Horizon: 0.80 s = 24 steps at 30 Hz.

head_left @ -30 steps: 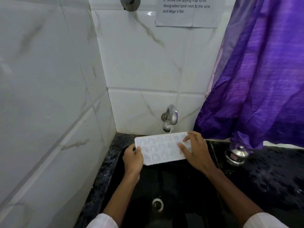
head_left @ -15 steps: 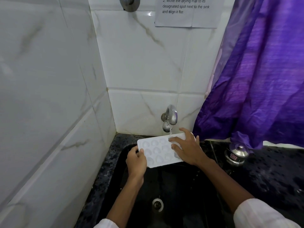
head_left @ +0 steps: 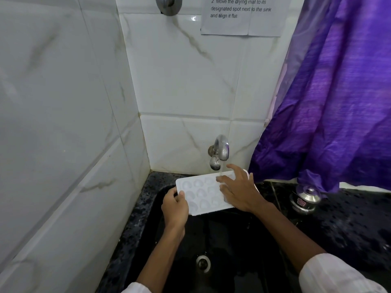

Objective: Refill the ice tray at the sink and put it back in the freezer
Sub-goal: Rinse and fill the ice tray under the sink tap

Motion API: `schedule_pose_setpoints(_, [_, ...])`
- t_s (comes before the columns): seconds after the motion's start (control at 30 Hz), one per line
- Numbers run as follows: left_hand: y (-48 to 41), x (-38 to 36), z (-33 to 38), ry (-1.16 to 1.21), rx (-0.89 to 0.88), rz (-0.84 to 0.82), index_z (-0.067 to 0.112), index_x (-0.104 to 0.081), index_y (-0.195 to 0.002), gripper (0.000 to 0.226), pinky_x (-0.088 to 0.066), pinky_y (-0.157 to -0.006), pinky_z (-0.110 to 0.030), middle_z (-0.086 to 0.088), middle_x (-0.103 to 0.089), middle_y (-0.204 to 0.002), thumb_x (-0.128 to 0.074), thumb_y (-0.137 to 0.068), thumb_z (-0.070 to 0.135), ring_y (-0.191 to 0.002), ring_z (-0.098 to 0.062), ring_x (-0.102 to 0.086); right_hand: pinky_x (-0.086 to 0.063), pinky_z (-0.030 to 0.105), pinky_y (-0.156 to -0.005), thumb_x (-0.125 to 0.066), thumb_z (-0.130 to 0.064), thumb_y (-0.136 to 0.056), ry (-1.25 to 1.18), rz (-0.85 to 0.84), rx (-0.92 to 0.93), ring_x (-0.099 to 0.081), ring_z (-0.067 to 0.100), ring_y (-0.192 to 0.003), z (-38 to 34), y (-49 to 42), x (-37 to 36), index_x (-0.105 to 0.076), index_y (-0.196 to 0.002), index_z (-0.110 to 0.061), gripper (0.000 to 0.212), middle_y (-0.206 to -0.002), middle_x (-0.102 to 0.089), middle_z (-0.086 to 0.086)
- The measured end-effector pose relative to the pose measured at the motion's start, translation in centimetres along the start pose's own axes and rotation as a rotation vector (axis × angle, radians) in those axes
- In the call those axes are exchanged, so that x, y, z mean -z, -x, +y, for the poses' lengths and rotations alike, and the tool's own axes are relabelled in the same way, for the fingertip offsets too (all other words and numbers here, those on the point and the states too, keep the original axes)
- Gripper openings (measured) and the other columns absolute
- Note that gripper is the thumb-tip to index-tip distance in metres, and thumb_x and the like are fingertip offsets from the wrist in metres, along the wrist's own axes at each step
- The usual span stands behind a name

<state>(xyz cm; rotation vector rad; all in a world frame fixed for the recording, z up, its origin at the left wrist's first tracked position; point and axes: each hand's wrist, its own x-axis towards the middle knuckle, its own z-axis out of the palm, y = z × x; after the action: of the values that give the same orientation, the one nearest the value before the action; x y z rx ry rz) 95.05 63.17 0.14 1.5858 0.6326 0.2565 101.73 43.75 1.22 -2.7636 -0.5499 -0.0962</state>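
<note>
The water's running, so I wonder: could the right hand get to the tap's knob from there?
Probably yes. The right hand is spread open over the ice tray, just below the knob, with only the water stream between them. The left hand grips the tray's other end.

Wht tile walls (head_left: 190,81), purple curtain (head_left: 338,102) (rt), blk counter (head_left: 349,218).

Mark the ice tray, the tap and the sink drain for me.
ice tray (head_left: 202,193), head view, on the moulded cups at its uncovered middle.
tap (head_left: 222,149), head view, on the curved chrome spout.
sink drain (head_left: 203,263), head view, on its round metal fitting.
</note>
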Motion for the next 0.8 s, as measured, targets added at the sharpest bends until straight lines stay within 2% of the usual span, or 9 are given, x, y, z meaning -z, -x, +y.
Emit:
schedule_pose_setpoints(0.2, [-0.4, 0.4, -0.2, 0.013, 0.024, 0.02, 0.014, -0.066, -0.115, 0.022, -0.06, -0.086, -0.049, -0.005, -0.069, -0.107, -0.047, -0.103, 0.017, -0.096, -0.023, -0.067, -0.008, 0.067, -0.114, -0.047, -0.046, -0.099, -0.062, -0.055, 0.015, -0.017, 0.029, -0.145, 0.4, -0.4, 0.3, -0.059, -0.124, -0.037, 0.03, -0.158, -0.016, 0.002])
schedule_pose_setpoints(0.4, [-0.7, 0.2, -0.2, 0.021, 0.014, 0.04, 0.014, -0.065, -0.118, 0.024, -0.06, -0.085, -0.045, -0.005, -0.068, -0.109, -0.047, -0.103, 0.018, -0.096, -0.022, -0.067, -0.013, 0.061, -0.116, -0.039, -0.046, -0.101, -0.014, -0.073, 0.011, -0.017, 0.029, -0.144, 0.3, -0.8, -0.1, -0.052, -0.133, -0.04, 0.034, -0.159, -0.014, 0.004])
schedule_pose_setpoints(0.53, [-1.1, 0.4, 0.0, 0.018, 0.001, 0.042, 0.015, -0.065, -0.104, 0.019, -0.059, -0.084, -0.047, -0.006, -0.069, -0.104, -0.047, -0.103, 0.016, -0.093, -0.022, -0.067, -0.015, 0.053, -0.118, -0.045, -0.051, -0.098, -0.098, -0.08, 0.019, -0.02, 0.03, -0.143, 0.4, -0.8, 0.3, -0.055, -0.128, -0.036, 0.035, -0.157, -0.017, 0.003])
schedule_pose_setpoints(0.6, [-1.3, 0.3, 0.1, 0.027, 0.0, 0.044, 0.016, -0.065, -0.102, 0.018, -0.059, -0.085, -0.049, -0.006, -0.069, -0.103, -0.047, -0.103, 0.015, -0.092, -0.023, -0.067, -0.023, 0.05, -0.117, -0.051, -0.05, -0.096, -0.165, -0.046, 0.008, -0.023, 0.029, -0.141, 0.3, -0.8, 0.4, -0.054, -0.126, -0.03, 0.035, -0.155, -0.019, 0.001])
schedule_pose_setpoints(0.73, [-1.7, 0.0, 0.3, 0.051, -0.007, 0.06, 0.011, -0.066, -0.113, 0.022, -0.056, -0.072, -0.034, -0.006, -0.069, -0.107, -0.047, -0.103, 0.015, -0.092, -0.02, -0.067, -0.033, 0.048, -0.112, -0.054, -0.047, -0.096, -0.231, 0.039, 0.038, -0.03, 0.026, -0.136, 0.1, -0.4, 0.9, -0.055, -0.117, -0.031, 0.026, -0.15, -0.025, 0.0])
schedule_pose_setpoints(0.8, [-1.8, -0.1, 0.5, 0.07, -0.009, 0.067, 0.012, -0.065, -0.116, 0.022, -0.052, -0.066, -0.028, -0.005, -0.069, -0.108, -0.047, -0.102, 0.014, -0.09, -0.016, -0.066, -0.026, 0.051, -0.115, -0.05, -0.05, -0.096, -0.151, 0.034, 0.089, -0.025, 0.025, -0.14, 0.2, -0.3, 0.9, -0.059, -0.117, -0.032, 0.028, -0.152, -0.026, 0.004])
